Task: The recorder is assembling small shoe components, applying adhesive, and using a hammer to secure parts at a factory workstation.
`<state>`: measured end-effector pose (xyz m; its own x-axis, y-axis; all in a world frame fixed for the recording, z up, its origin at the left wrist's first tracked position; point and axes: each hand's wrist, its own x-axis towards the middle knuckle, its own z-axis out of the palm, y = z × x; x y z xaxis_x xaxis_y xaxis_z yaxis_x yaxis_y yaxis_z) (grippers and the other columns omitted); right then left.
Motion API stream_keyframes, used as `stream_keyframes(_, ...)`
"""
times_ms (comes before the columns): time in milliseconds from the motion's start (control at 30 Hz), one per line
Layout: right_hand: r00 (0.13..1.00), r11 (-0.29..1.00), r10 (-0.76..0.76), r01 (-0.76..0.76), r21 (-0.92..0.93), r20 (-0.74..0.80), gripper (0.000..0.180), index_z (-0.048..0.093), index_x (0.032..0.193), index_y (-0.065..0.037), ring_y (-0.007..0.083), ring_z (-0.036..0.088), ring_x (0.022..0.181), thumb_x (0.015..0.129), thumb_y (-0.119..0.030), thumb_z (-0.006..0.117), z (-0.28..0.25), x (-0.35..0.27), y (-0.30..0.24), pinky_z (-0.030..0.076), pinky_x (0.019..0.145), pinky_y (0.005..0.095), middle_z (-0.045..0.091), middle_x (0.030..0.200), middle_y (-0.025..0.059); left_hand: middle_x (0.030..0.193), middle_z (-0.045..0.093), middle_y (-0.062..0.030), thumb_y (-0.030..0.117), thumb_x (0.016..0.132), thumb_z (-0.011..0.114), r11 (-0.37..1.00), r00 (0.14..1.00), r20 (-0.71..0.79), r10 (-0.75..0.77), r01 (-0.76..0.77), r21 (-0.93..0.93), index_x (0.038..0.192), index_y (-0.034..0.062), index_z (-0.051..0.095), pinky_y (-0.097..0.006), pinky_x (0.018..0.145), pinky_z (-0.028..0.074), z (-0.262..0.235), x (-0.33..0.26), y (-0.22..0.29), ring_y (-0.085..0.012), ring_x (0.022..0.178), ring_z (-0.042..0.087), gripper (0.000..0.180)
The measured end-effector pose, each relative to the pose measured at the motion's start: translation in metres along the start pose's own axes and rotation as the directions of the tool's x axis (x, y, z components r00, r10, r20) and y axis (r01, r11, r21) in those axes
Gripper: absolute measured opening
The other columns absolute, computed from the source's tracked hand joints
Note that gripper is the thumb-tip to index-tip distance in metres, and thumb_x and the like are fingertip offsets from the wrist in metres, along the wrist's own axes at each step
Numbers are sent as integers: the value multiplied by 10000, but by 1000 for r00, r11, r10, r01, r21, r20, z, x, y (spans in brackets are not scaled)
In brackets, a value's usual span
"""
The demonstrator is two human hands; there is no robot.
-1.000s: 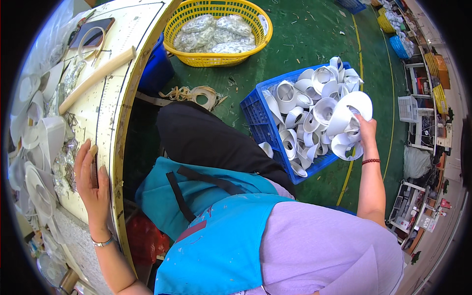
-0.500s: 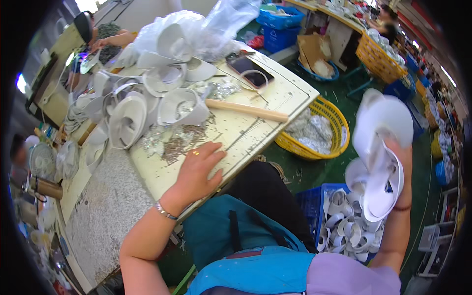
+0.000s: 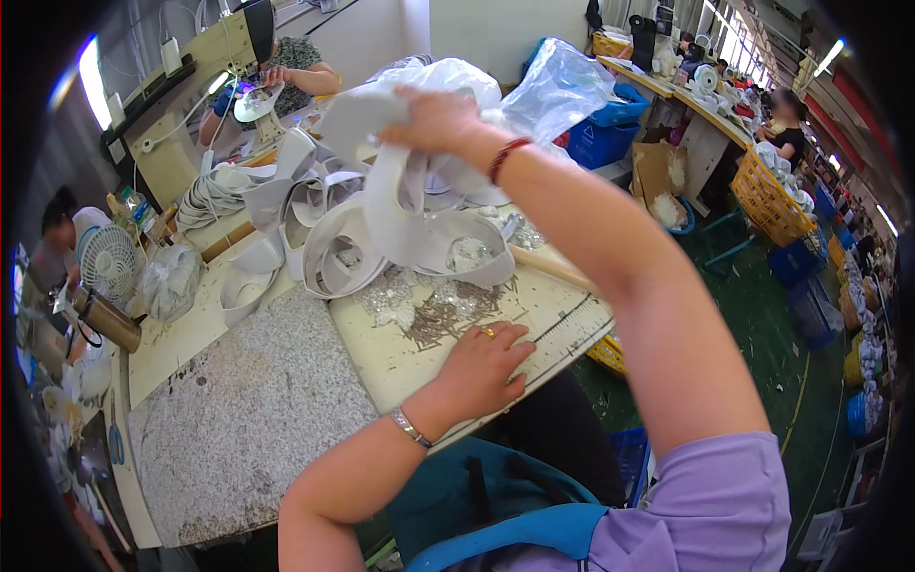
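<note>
My right hand [image 3: 437,119] is reaching across the worktable, closed on white visors [image 3: 400,195] with curved brims and bands. They hang over a heap of similar white pieces [image 3: 334,243], and the overlap hides how many I hold. My left hand [image 3: 484,370] lies flat near the table's front edge, fingers stretched and holding nothing. Just beyond its fingers are scattered thin brown bits [image 3: 448,319] and small clear plastic scraps. A wooden stick [image 3: 548,267] lies partly behind my right forearm.
A grey speckled slab [image 3: 248,419] covers the table's left part. Further left are a small white fan [image 3: 108,255] and a metal cup [image 3: 107,319]. Across the table a person works at a sewing machine [image 3: 205,105]. A blue crate [image 3: 629,458] stands beside my leg.
My right hand has swung with the visors from above the blue crate at right to the heap on the table. My view has turned. My left hand still rests on the table.
</note>
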<state>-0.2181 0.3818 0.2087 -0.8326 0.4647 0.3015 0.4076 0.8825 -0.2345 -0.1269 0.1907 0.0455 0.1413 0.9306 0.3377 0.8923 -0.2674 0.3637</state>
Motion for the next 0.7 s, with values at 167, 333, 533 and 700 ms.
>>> stream_keyframes(167, 993, 993, 60, -49, -108, 101, 984, 198, 1423, -215, 348, 310, 1289, 642, -637, 622, 72, 18, -17, 228, 1011, 578, 260, 1436, 112, 1196, 497, -107, 207, 756, 597, 1000, 999, 44, -7, 7, -10, 1117, 86, 550, -410, 889, 376, -2, -3, -5, -266, 1133, 463, 384)
stream_keyframes(333, 982, 993, -114, 114, 13, 151, 1123, 167, 1425, -144, 336, 344, 1273, 558, -637, 681, 32, 22, -10, 271, 1021, 529, 296, 1413, 126, 1197, 504, -102, 212, 750, 610, 1000, 1000, 23, 1, -1, -6, 1100, 90, 564, -404, 892, 375, -4, -4, -3, -267, 1135, 463, 373)
stream_keyframes(533, 879, 898, -412, 436, 53, -239, 708, 501, 1242, -70, 305, 450, 1181, 761, -589, 536, -10, -23, 25, 335, 1002, 399, 488, 1256, 173, 1187, 521, -104, 192, 738, 627, 997, 1000, -10, -13, 12, -80, 1062, 88, 591, -405, 889, 381, -4, -11, -2, -272, 1126, 478, 343)
stream_keyframes(700, 878, 889, -376, 432, 154, -295, 394, 548, 1134, -12, 298, 486, 1116, 845, -278, 572, -40, -172, 100, 362, 958, 356, 550, 1153, 163, 1150, 551, -133, 114, 699, 660, 988, 999, -52, 15, -23, -154, 1066, 52, 584, -395, 921, 393, 0, -1, -6, -307, 1084, 504, 380)
